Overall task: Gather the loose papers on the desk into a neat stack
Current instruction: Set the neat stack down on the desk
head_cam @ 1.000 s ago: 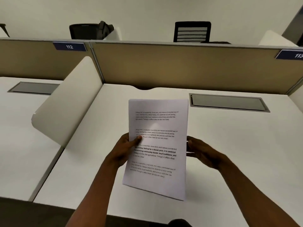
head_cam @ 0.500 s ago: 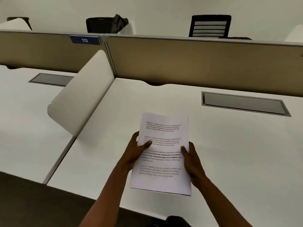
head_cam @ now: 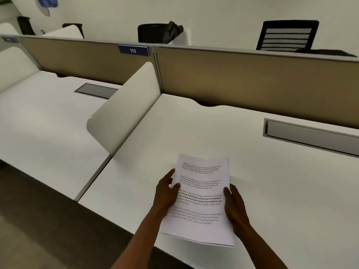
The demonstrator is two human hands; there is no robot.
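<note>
A stack of white printed papers [head_cam: 202, 199] lies low over the near part of the white desk [head_cam: 272, 181], its edges roughly squared and its near end just above the desk's front edge. My left hand [head_cam: 165, 193] grips the stack's left edge with the thumb on the printed page. My right hand [head_cam: 234, 208] holds the right edge, thumb on top. I cannot tell whether the stack's underside rests on the desk.
A curved white divider [head_cam: 124, 111] stands at the desk's left side, with a second desk [head_cam: 44, 121] beyond it. A tan partition [head_cam: 252, 82] closes the back. A grey cable hatch [head_cam: 310, 136] sits in the desk at the right. Black chairs stand behind the partition.
The stack came down from an upright hold to lie nearly flat over the desk. My right hand closed onto its right edge. The view swung to the left.
</note>
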